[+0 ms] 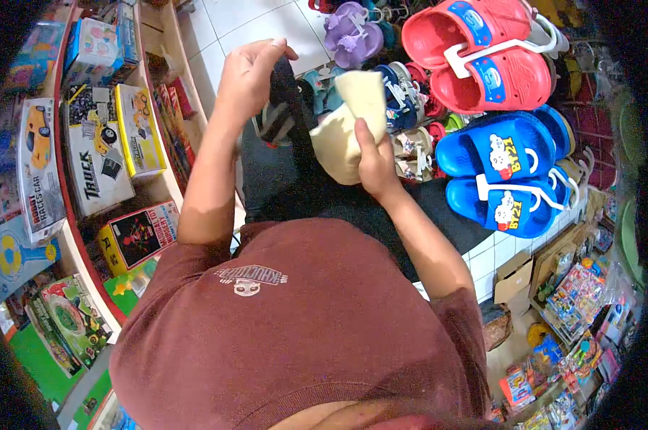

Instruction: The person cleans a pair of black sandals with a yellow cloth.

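Observation:
My right hand (377, 161) is closed on a folded, pale yellow cloth (342, 136), thumb laid over its near side. The cloth's upper end sticks up past the thumb, and the rest hangs over my dark trousers. On the other side, my left hand (248, 75) is raised above the white tiled floor with its fingers curled in. Its palm is turned away, so whatever it may hold is hidden. Beyond the cloth, blue slippers (496, 154) and red clogs (485, 54) hang in pairs on white plastic hangers, to the right of my right hand.
Shelves on the left hold boxed toys, among them a truck box (98, 154) and a robot car box (41, 165). Purple clogs (352, 36) and other footwear crowd the rack ahead. A cardboard box (514, 279) and packaged small toys (578, 297) stand at lower right.

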Demonstrator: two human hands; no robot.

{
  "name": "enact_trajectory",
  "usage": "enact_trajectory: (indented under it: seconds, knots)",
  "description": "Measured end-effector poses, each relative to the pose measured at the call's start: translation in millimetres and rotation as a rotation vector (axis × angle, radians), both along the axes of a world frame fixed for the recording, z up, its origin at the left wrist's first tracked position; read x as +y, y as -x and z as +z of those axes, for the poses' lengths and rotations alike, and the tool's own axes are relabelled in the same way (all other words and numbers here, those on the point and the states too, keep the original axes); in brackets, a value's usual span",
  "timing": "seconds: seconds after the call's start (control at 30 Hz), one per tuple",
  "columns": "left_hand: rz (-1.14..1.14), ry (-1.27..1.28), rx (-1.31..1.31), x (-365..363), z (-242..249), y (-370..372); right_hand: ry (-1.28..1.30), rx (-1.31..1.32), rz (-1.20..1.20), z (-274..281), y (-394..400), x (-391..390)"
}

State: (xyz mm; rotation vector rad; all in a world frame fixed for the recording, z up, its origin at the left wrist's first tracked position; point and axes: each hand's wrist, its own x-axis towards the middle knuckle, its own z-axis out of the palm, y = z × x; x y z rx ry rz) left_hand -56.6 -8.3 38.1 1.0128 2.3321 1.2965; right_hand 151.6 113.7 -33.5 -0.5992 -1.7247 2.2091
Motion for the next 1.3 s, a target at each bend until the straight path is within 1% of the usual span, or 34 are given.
enact_trajectory:
  seconds: [0.03,0.1,0.17,0.2,0.23,0.27,0.3,0.33,0.37,0.4,0.47,0.5,0.6,0.63,0.73,0.77,0.8,0.83,0.9,0.93,0.97,1.0,1.07,1.1,1.13,1.17,1.2,1.27,1.3]
  knots:
    - [0.044,0.010,0.138,3.7,-5.8,-2.5,-0.070,0.078,-0.027,24.4,5.4,-0.5]
    - [0.041,-0.164,0.098,10.6,-24.1,-5.3,-0.521,0.260,-0.038,47.8,26.5,2.7]
    - [0.014,-0.128,0.517,16.9,-19.6,-13.6,-0.934,0.465,-0.128,67.2,52.1,-1.0]
    - [0.023,-0.158,0.473,17.3,-55.0,-3.3,-0.918,0.408,-0.016,68.3,58.8,-5.9]
    - [0.032,-0.188,0.429,17.5,-90.3,6.8,-1.062,0.395,-0.002,60.0,65.1,-12.8]
    - [0.066,-0.240,0.343,18.1,-103.2,11.9,-1.206,0.380,0.014,45.6,67.1,-19.9]
    - [0.101,-0.296,0.259,18.7,-115.9,16.8,-1.193,0.372,0.074,28.2,61.9,-25.9]
    - [0.094,-0.336,-0.243,17.8,-81.6,19.0,-1.180,0.363,0.134,7.7,53.6,-33.4]
    - [0.086,-0.359,-0.746,14.5,-62.6,22.4,-1.163,0.354,0.193,-8.1,44.8,-40.4]
    - [-0.068,-0.335,-0.469,12.0,-69.9,33.6,-1.132,0.297,0.253,-18.5,33.2,-44.8]
    - [-0.023,-0.331,-0.570,13.7,-58.9,27.9,-1.070,0.185,0.377,-28.0,7.3,-49.7]
    - [-0.022,-0.291,-0.529,16.1,-56.2,27.7,-1.097,0.177,0.363,-23.4,1.2,-52.6]
    - [-0.033,-0.198,-0.413,22.6,-49.5,24.3,-1.241,0.211,0.249,-16.2,12.3,-42.0]
    - [-0.043,-0.188,-0.378,26.4,-47.4,21.2,-1.262,0.294,0.164,-17.8,21.9,-37.9]
    - [-0.083,-0.174,-0.284,37.7,-40.3,11.8,-1.162,0.393,-0.082,-14.9,44.0,-40.1]
    - [-0.104,-0.162,-0.246,40.0,-39.3,9.9,-1.180,0.414,-0.155,-13.9,52.8,-37.6]
    - [-0.122,-0.151,-0.211,41.7,-38.2,6.8,-1.159,0.382,-0.138,-11.9,52.8,-37.5]
    - [-0.076,-0.124,-0.168,43.1,-34.0,2.0,-1.136,0.351,-0.119,-10.3,51.9,-37.9]
    - [-0.047,-0.122,-0.254,41.4,-43.3,6.0,-1.141,0.295,-0.073,-10.1,44.6,-38.8]
    - [-0.038,-0.123,-0.295,42.9,-48.1,9.1,-1.123,0.276,0.006,-13.6,36.1,-38.1]
    - [0.010,-0.154,-0.261,45.3,-51.2,10.2,-1.103,0.256,0.082,-19.9,25.3,-37.1]
    - [0.024,-0.127,-0.202,46.3,-62.3,17.9,-1.081,0.231,0.158,-24.1,13.0,-36.7]
    - [0.056,-0.075,-0.094,46.6,-90.5,42.3,-1.108,0.082,0.294,-30.4,-13.6,-38.7]
    - [0.077,0.028,-0.042,48.0,-89.7,46.9,-1.109,0.030,0.352,-33.2,-24.0,-41.0]
    - [0.098,0.077,0.013,50.3,-91.9,46.5,-1.108,-0.022,0.415,-36.0,-31.6,-42.7]
    - [0.121,0.123,0.071,52.6,-93.1,48.0,-1.127,0.017,0.321,-39.1,-33.8,-41.6]
    - [0.146,0.170,0.132,55.5,-90.9,50.7,-1.035,-0.012,0.331,-30.2,-32.4,-35.3]
    - [0.156,0.300,0.102,54.2,-83.3,59.2,-0.848,-0.070,0.350,-13.1,-29.5,-20.7]
    - [0.148,0.373,0.099,52.2,-79.3,60.6,-0.795,0.011,0.243,-13.4,-27.2,-14.4]
